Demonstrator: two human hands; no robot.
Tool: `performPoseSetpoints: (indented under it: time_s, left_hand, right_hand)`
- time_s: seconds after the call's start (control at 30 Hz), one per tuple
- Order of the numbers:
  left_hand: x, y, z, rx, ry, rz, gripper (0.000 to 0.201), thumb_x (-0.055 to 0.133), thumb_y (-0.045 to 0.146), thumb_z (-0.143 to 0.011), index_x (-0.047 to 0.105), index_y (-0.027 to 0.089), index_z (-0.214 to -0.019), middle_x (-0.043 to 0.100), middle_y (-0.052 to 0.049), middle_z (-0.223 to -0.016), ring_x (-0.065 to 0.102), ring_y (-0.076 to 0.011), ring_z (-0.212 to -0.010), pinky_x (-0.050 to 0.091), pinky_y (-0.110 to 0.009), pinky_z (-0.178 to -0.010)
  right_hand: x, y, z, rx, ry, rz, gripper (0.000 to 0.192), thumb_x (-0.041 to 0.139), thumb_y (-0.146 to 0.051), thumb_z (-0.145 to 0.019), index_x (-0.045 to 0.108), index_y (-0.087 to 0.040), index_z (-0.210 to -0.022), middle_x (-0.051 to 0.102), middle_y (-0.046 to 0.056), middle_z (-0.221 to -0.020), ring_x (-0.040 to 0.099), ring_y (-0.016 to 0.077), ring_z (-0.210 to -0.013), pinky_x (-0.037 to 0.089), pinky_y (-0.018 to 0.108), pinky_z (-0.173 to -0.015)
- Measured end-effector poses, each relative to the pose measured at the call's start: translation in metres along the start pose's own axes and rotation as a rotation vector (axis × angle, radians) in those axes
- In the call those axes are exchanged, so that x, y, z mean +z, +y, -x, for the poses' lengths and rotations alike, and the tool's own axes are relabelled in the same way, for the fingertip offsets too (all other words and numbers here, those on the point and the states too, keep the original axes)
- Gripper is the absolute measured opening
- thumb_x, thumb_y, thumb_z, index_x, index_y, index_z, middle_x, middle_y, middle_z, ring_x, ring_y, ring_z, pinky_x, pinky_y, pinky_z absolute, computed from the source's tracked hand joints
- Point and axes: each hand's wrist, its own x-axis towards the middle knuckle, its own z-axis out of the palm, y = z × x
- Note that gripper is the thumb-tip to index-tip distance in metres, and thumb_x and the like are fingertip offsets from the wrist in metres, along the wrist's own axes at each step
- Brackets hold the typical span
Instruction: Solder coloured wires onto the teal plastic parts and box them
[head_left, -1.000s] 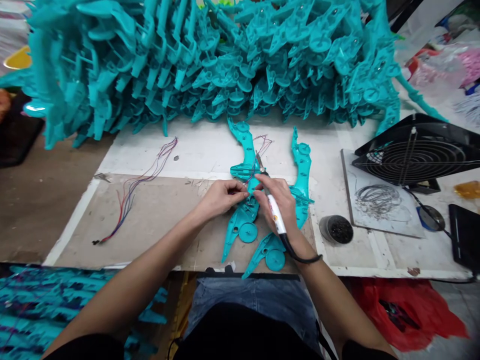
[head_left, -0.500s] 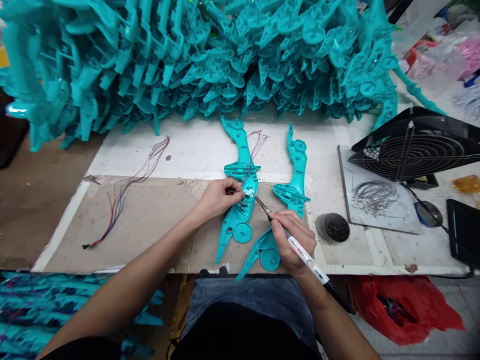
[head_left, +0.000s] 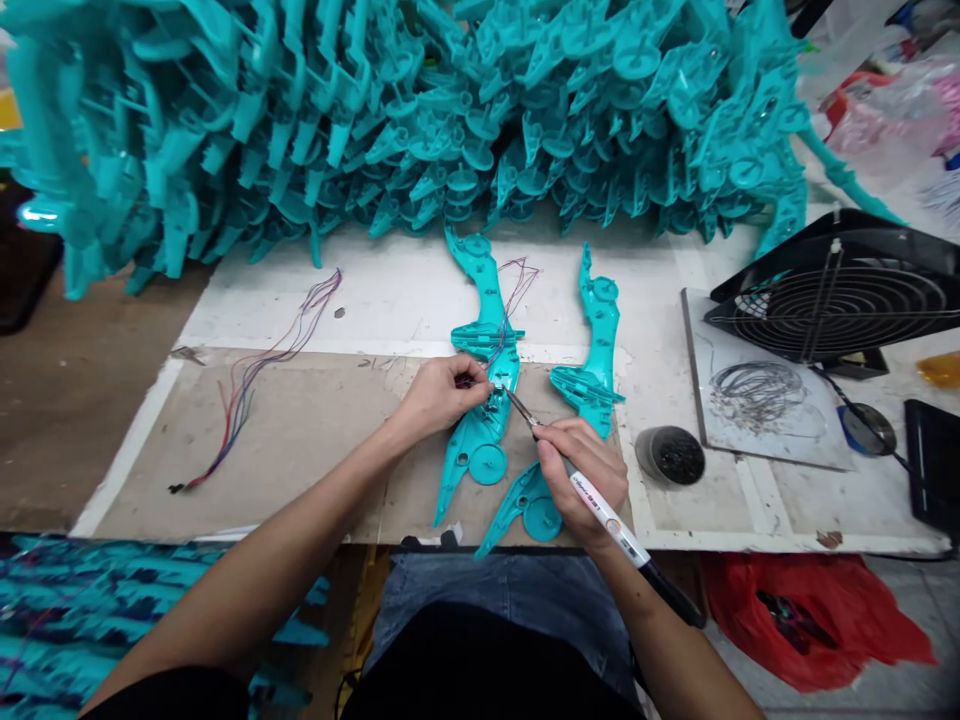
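The right hand [head_left: 583,472] has its grip pinched around a white soldering iron [head_left: 600,505], held like a pen, with the metal tip slanting up and left to the middle of a teal plastic shell [head_left: 484,395]. The left hand [head_left: 439,395] has its grip pressed together on thin wires [head_left: 514,290] at that same spot, fingertips touching the shell just beside the iron's tip. The shell lies flat on the worktop [head_left: 315,440], close to the near edge, its narrow end pointing away from the person and the wires trailing out near its far end. A second teal shell [head_left: 592,360] lies just to the right, partly under the right hand. Further right stand a small dark round pot [head_left: 670,456], a grey plate with a coil of wire [head_left: 756,385] and a black fan [head_left: 840,305]. A loose bundle of coloured wires [head_left: 259,375] lies well to the left. A big heap of teal shells [head_left: 390,120] fills the back of the worktop
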Motion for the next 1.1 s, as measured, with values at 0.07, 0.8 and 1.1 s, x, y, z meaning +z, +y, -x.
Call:
performPoseSetpoints:
  time_s: [0.07,0.8,1.1]
  left_hand:
    - [0.0,0.0,0.0,0.001,0.003,-0.001,0.014,0.065,0.029,-0.066,0.062,0.015,-0.063,0.062,0.0,-0.064,0.054,-0.0122,-0.062,0.042,-0.024,-0.06]
    - [0.002,-0.003,0.001,0.012,-0.004,0.006,0.012,0.064,0.027,-0.067,0.064,0.015,-0.065,0.066,-0.002,-0.07,0.056,-0.0133,-0.065,0.044,-0.025,-0.062]
    - [0.004,0.001,0.003,0.002,0.029,0.004,0.014,0.064,0.03,-0.065,0.062,0.016,-0.063,0.065,-0.002,-0.069,0.056,-0.0134,-0.064,0.045,-0.025,-0.061]
  right_hand:
    - [0.0,0.0,0.0,-0.007,-0.005,-0.003,0.018,0.059,-0.009,-0.082,0.071,-0.018,-0.093,0.069,0.004,-0.075,0.065,0.0173,-0.074,0.054,0.034,-0.07]
    - [-0.065,0.016,0.015,0.041,0.216,0.287,0.026,0.059,-0.025,-0.089,0.067,-0.022,-0.114,0.071,0.005,-0.085,0.068,0.0203,-0.08,0.057,0.039,-0.078]
    - [-0.099,0.051,0.023,0.061,0.093,0.656,0.049,0.071,-0.035,-0.08,0.061,-0.021,-0.126,0.065,0.011,-0.123,0.06,0.0287,-0.116,0.048,0.046,-0.102]
